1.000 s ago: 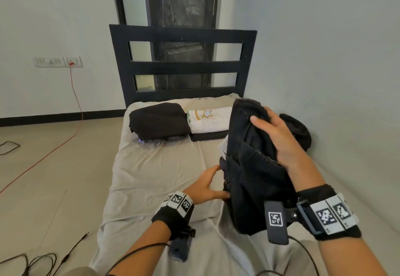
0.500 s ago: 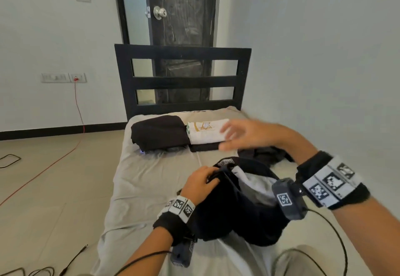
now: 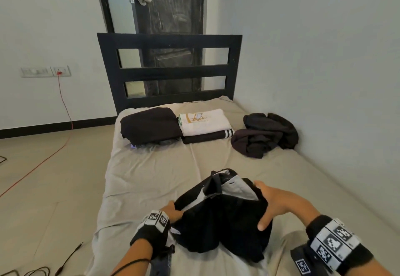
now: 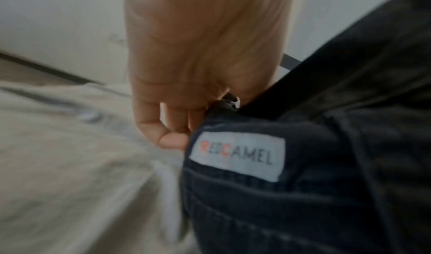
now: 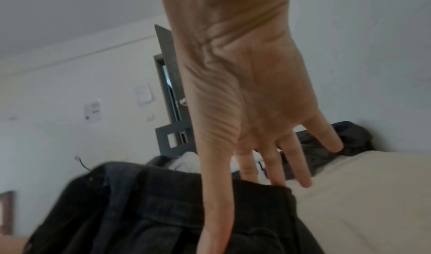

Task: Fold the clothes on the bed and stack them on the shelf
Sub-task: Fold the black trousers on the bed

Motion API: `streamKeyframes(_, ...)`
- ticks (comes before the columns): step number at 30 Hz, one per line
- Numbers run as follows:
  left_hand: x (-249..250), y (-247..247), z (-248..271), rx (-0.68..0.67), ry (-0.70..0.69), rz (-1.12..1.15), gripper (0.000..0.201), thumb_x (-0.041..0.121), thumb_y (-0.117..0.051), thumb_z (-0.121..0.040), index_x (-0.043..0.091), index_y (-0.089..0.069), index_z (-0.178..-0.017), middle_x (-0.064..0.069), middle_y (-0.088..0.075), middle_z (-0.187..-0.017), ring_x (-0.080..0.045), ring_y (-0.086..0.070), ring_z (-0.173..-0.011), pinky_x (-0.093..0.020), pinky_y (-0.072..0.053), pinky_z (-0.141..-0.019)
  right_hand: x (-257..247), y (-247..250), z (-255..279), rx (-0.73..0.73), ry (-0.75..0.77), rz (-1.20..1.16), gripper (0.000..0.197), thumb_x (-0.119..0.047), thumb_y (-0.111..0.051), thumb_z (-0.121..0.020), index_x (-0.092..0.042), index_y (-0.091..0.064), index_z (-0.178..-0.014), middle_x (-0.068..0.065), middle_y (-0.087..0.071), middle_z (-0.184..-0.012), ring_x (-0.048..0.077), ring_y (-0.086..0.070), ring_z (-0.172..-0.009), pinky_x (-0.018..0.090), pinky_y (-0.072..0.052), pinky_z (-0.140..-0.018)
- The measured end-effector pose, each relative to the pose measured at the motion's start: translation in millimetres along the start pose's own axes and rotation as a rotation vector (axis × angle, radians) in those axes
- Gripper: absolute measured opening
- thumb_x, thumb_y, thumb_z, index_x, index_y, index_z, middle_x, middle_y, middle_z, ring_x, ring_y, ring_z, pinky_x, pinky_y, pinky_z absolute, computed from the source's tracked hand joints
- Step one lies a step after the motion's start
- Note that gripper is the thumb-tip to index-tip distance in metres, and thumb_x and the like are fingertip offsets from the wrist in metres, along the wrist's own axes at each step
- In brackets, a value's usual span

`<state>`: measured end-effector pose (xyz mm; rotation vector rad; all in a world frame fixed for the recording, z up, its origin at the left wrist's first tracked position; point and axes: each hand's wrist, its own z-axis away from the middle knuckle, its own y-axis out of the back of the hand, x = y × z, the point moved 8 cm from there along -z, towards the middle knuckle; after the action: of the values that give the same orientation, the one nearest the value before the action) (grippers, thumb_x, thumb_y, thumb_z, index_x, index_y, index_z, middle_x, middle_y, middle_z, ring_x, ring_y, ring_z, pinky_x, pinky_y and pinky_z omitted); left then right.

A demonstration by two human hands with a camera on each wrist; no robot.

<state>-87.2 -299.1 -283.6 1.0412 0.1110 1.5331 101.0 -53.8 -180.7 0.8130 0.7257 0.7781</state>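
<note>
1. Our left hand's fingers (image 4: 173,140) curl round the waistband edge of the black trousers (image 3: 223,217), pinching it beside the white label (image 4: 236,155). We judge this grip anchors one end for smoothing.
2. Our right hand (image 3: 279,202) lies with fingers nearly straight, holding nothing, pressed against the right side of the cloth, likely to flatten it.
3. The trousers sit bunched on the bed (image 3: 151,178), low centre of the head view, waistband opening pointing toward the top of the frame; the long axis we cannot tell.
4. Folded stacks (image 3: 203,122) and a crumpled dark garment (image 3: 264,135) wait higher up in the head view, well apart.
</note>
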Motion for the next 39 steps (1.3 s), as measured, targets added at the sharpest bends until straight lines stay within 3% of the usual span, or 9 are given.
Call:
streamKeyframes(6,3.5,56.7,-6.1,0.379,0.026,-0.279,0.034,0.022,-0.052,-0.091,0.011,-0.051,-0.123,-0.013,-0.059,-0.125,-0.029,-0.057,-0.114,-0.031,-0.045,-0.09,34.4,-1.1,-8.7,-0.008,-0.13,0.12,0.041,-0.04,-0.076,-0.079,-0.016,-0.062,-0.11,0.003,-0.043,-0.117,0.021,-0.049,-0.107,0.025,-0.044,-0.085)
streamKeyframes(9,11.7,106.5,11.6,0.562,-0.012,-0.327,0.021,0.019,-0.045,-0.092,0.009,-0.048,-0.111,-0.014,-0.063,-0.109,-0.031,-0.062,-0.101,-0.032,-0.047,-0.076,39.2,-5.9,-14.4,-0.014,-0.131,-0.128,0.032,-0.025,-0.076,-0.078,-0.018,-0.047,-0.069,-0.003,-0.047,-0.074,0.011,-0.049,-0.068,0.018,-0.036,-0.056)
streamKeyframes(12,12.8,154.8,20.1,0.624,-0.046,-0.158,0.011,0.014,-0.044,-0.086,0.006,-0.053,-0.088,-0.017,-0.071,-0.089,-0.032,-0.07,-0.077,-0.036,-0.056,-0.075,36.6,16.3,-10.4,0.181,-0.088,-0.406,0.033,0.0,-0.071,-0.07,-0.016,-0.042,-0.064,0.003,-0.046,-0.063,0.012,-0.047,-0.052,0.018,-0.038,-0.044)
streamKeyframes(17,40.2,226.7,47.8,0.694,-0.151,-0.013,0.016,0.009,-0.041,-0.085,0.01,-0.055,-0.092,-0.014,-0.071,-0.075,-0.026,-0.069,-0.051,-0.039,-0.057,-0.07,2.8,111.5,28.7,0.536,0.171,-0.407,0.035,0.002,-0.077,-0.07,-0.018,-0.05,-0.078,0.004,-0.055,-0.063,0.011,-0.05,-0.055,0.02,-0.042,-0.058)
streamKeyframes(21,79.7,289.6,99.4,0.905,-0.253,0.011,0.026,0.02,-0.043,-0.092,0.0,-0.059,-0.096,-0.019,-0.069,-0.092,-0.032,-0.065,-0.079,-0.036,-0.051,-0.074,-23.8,194.1,67.9,0.696,0.314,-0.442,0.044,-0.006,-0.08,-0.073,-0.028,-0.06,-0.105,0.006,-0.066,-0.07,0.016,-0.064,-0.064,0.023,-0.052,-0.068)
streamKeyframes(25,141.8,361.8,194.8,1.179,-0.383,0.138,0.041,0.026,-0.038,-0.098,-0.007,-0.061,-0.108,-0.032,-0.062,-0.109,-0.046,-0.059,-0.102,-0.045,-0.046,-0.087,-48.2,276.3,115.1,0.942,0.435,-0.583,0.014,-0.008,-0.072,-0.084,-0.019,-0.071,-0.092,0.0,-0.072,-0.084,0.005,-0.065,-0.076,0.025,-0.054,-0.083)
streamKeyframes(31,182.8,449.0,281.2,0.986,-0.578,0.672,0.027,0.019,-0.033,-0.102,0.006,-0.051,-0.117,0.006,-0.062,-0.043,-0.01,-0.064,-0.042,-0.021,-0.05,-0.039,-110.5,371.0,179.5,0.984,0.699,-0.942,0.027,-0.019,-0.054,-0.098,-0.006,-0.061,-0.121,0.006,-0.067,-0.115,0.016,-0.064,-0.103,0.03,-0.052,-0.092)
streamKeyframes(35,186.7,468.3,337.4,1.074,-0.597,0.627,0.039,0.015,-0.036,-0.1,-0.005,-0.048,-0.132,0.015,-0.056,-0.038,-0.004,-0.063,-0.043,-0.02,-0.051,-0.043,-143.7,407.5,220.8,1.137,0.726,-0.963,0.029,-0.02,-0.057,-0.096,-0.004,-0.061,-0.12,0.01,-0.067,-0.117,0.024,-0.064,-0.109,0.042,-0.051,-0.098)
streamKeyframes(39,179.0,487.9,386.7,1.252,-0.722,0.771,0.044,0.029,-0.03,-0.098,0.001,-0.054,-0.121,0.0,-0.063,-0.045,-0.018,-0.065,-0.043,-0.033,-0.058,-0.052,-155.4,416.2,292.4,1.239,1.082,-1.053,0.021,-0.016,-0.058,-0.095,-0.011,-0.065,-0.114,0.007,-0.069,-0.114,0.02,-0.066,-0.107,0.032,-0.055,-0.091)
